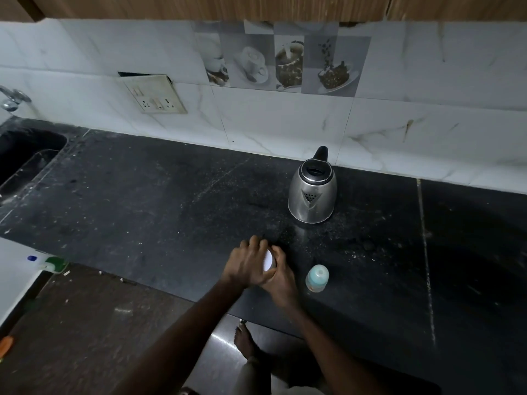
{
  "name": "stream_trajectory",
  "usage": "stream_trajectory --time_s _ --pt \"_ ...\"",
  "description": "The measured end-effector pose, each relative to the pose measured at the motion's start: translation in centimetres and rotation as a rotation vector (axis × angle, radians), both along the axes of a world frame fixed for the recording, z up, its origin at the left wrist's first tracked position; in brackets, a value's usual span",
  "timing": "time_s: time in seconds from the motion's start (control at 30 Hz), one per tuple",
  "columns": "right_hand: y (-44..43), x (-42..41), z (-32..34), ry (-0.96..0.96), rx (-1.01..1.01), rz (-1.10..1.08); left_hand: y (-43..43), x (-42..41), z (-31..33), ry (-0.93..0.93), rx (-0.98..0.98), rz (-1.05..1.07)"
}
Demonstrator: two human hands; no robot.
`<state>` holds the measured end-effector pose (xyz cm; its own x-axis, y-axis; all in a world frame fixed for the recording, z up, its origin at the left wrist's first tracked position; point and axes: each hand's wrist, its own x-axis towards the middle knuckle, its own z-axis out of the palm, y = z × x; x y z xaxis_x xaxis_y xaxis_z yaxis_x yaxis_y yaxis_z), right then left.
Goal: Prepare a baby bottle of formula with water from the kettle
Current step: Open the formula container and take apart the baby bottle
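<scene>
Far to the left of the hands, a dark recessed sink [27, 155] is set into the worktop [142, 201], a black speckled stone slab with pale scratches and dust. Beyond the hands and to their left, a grey metal socket plate [154, 94] hangs askew on the white marbled wall tiles. The left hand [246, 262] lies over the top of a white container [268, 261] with its fingers curled round the round, smooth upper face. The right hand [281, 280] wraps the container from its near right side, so the body is hidden. Both hands meet on this item near the front edge of the worktop. Just right of the right hand, apart from it, the baby bottle [317, 278] stands upright: a clear plastic cylinder with a pale blue-green top under a see-through dome cap. Any marking on it is too small to read. Beyond the hands and to their right stands the kettle [312, 192], polished steel, with a black lid and handle and its spout facing the person.
</scene>
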<state>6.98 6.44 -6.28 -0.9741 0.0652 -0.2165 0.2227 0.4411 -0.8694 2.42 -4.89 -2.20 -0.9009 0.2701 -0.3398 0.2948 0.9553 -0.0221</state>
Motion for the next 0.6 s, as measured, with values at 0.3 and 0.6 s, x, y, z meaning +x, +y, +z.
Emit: stream_trajectory --time_s 0.3,0.6 --pt "0.2 0.5 -0.3 -0.081 -0.081 0.024 1.7 -0.9 1.7 -0.197 0.125 0.125" --pt "0.4 0.4 -0.3 -0.104 -0.092 0.044 1.4 -1.0 2.2 -0.236 0.097 0.205"
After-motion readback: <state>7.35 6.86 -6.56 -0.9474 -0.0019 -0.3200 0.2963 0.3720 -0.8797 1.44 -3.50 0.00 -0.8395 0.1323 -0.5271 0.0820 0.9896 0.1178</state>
